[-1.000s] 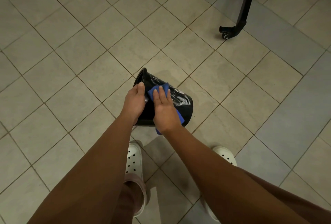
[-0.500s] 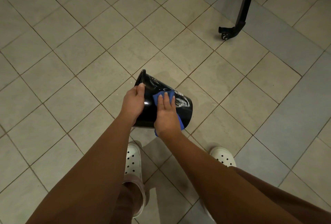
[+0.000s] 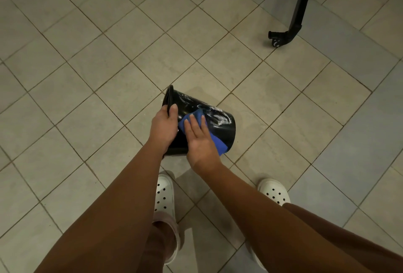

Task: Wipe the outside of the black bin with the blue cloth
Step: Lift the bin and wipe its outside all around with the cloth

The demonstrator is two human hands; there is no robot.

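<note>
**Fingers flat on cloth, bin tipped above tiles**

Fingers [image 3: 197, 123] of the right hand [image 3: 199, 139] are spread flat, pressing the blue cloth [image 3: 214, 140] against the black bin [image 3: 220, 124] (smeared white). The bin, tilted sideways above the tiled floor [image 3: 87, 76], is gripped at its rim by the left hand [image 3: 163, 124].

blue cloth [image 3: 192, 120] lower on bin [image 3: 222, 128]

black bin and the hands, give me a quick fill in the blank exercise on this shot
1. The left hand grips the black bin at its ____.
2. The right hand presses a cloth coloured ____ against the bin's side.
3. The bin is held ____, not upright.
4. Both shoes are ____.

Missing words: rim; blue; tilted; white
</note>
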